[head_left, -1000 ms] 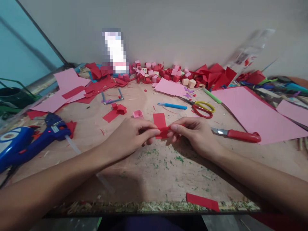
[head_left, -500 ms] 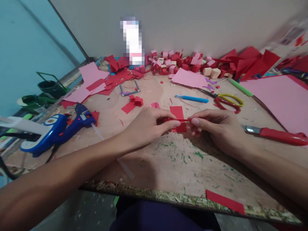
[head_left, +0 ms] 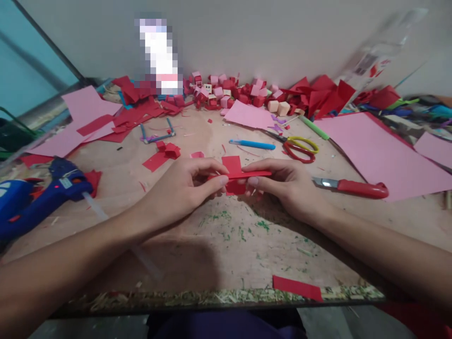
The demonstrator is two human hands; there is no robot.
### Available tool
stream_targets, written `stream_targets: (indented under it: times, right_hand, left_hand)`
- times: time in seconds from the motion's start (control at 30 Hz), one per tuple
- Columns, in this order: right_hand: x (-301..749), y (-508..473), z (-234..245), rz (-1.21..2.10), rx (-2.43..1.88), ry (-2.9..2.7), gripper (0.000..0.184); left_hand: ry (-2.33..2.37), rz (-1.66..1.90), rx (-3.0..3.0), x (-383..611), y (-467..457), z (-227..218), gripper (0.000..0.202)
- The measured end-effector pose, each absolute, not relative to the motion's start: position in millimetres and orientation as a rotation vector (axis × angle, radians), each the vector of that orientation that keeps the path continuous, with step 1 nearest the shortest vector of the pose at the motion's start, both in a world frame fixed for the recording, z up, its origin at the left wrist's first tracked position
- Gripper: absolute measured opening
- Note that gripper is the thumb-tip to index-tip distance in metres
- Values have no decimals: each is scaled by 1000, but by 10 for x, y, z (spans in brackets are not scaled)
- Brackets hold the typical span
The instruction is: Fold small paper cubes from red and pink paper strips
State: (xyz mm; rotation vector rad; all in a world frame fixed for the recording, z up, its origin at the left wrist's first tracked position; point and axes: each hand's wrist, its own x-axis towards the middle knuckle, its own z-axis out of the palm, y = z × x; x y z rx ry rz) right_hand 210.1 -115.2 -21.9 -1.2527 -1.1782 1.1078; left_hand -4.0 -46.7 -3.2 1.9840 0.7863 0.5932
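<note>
Both my hands meet at the middle of the wooden tabletop (head_left: 226, 245) and pinch a small folded red paper piece (head_left: 236, 176). My left hand (head_left: 183, 188) grips its left end between thumb and fingertips, fingers curled. My right hand (head_left: 286, 186) holds the right end, where a thin red flap sticks out level over the fingers. A flat red part of the paper shows behind and below the fold. The paper sits just above the table surface.
A blue glue gun (head_left: 42, 197) lies at the left. A red-handled knife (head_left: 353, 187), yellow-red scissors (head_left: 300, 149) and a blue pen (head_left: 252, 144) lie beyond my hands. Pink sheets (head_left: 374, 155) cover the right. Small red and pink cubes (head_left: 226, 96) line the wall. A red strip (head_left: 296, 287) lies at the near edge.
The camera view swung left and back. My hands stayed on the red paper and went on folding it; a thin flap now sticks out level to the right.
</note>
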Motion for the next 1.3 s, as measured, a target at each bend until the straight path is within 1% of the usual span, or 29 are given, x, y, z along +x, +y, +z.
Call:
stream_targets:
  times: [0.13, 0.27, 0.4, 0.5, 0.57, 0.67, 0.8, 1.0, 1.07, 1.2, 1.3]
  right_hand:
    - [2093, -1153, -214, 1112, -1232, -1208, 11]
    - [2090, -1154, -215, 1096, -1253, -1245, 8]
    - [2088, -1159, -219, 1080, -1301, -1267, 4]
    - [2087, -1167, -220, 1099, -1305, -1248, 7]
    - [2092, -1169, -230, 1109, -1290, -1212, 9]
    - [2111, -1164, -258, 1134, -1238, -1143, 9]
    - [2139, -1155, -283, 1224, -1150, -1070, 10]
    - [2159, -1151, -292, 1272, -1082, -1071, 14]
    - [2164, -1149, -296, 1291, -1077, -1081, 14]
    - [2166, -1154, -296, 1298, -1077, -1094, 9]
    - [2162, -1161, -289, 1287, -1086, -1100, 9]
  left_hand:
    - [765, 599, 2011, -40, -465, -42, 23]
    - [795, 625, 2179, -39, -478, -40, 28]
    - [801, 668, 2334, -38, -493, -37, 25]
    - [799, 696, 2328, -45, -491, -56, 20]
    - [785, 767, 2275, -52, -481, -76, 12]
    - [700, 900, 2235, -66, -458, -94, 10]
    - [600, 1001, 2441, -82, -421, -91, 3]
    - [586, 1061, 2542, -86, -399, -112, 3]
    - [600, 1048, 2519, -89, -412, -103, 4]
    - [741, 871, 2445, -87, -448, -56, 7]
    - [840, 861, 2327, -74, -458, -40, 8]
